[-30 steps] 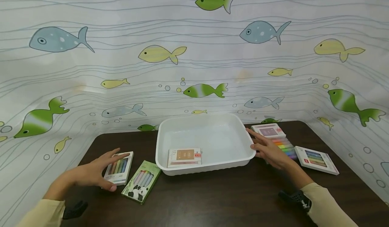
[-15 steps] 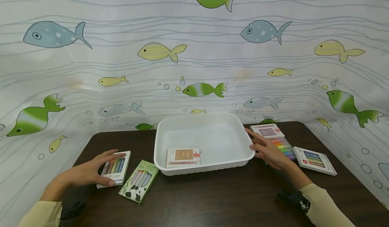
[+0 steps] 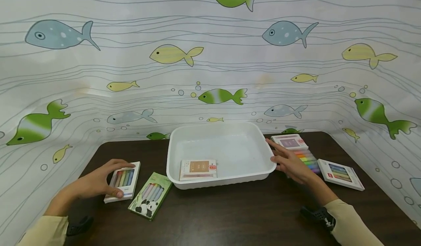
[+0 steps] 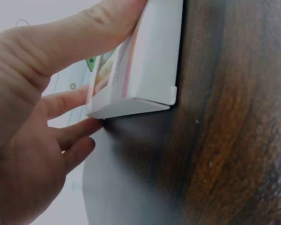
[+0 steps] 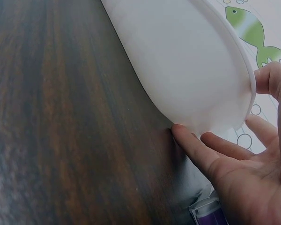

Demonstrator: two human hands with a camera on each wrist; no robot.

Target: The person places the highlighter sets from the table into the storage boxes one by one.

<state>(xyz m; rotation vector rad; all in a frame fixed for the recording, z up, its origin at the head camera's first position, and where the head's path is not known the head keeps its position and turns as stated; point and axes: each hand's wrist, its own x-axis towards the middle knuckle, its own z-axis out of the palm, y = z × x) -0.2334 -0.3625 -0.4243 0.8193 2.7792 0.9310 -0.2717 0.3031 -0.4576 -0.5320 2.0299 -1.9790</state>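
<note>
My left hand [image 3: 93, 180] grips a white box of colored sticks [image 3: 123, 180] lying on the table at the left. In the left wrist view the thumb presses the near side of this box [image 4: 152, 61], with fingers at its opposite side. A green panda box of pens [image 3: 151, 196] lies just to the right. At the right end of a white plastic tray [image 3: 223, 183], my right hand [image 3: 292, 165] touches the rim. Its fingers [image 5: 196, 145] lie fairly straight against the tray's outer wall [image 5: 187, 70] in the right wrist view. A flat white-and-brown box [image 3: 198, 169] is inside the tray.
Right of the tray lie a white box with a purple label [image 3: 291, 142], a rainbow set of pens [image 3: 307, 158] and another white box of colored sticks [image 3: 341, 174]. The dark wooden table [image 3: 223, 216] is enclosed by a fish-patterned sheet [image 3: 230, 67].
My left hand has closed from spread fingers onto the white box, which has shifted slightly. The right hand has stayed at the tray's rim. The head view has moved a little.
</note>
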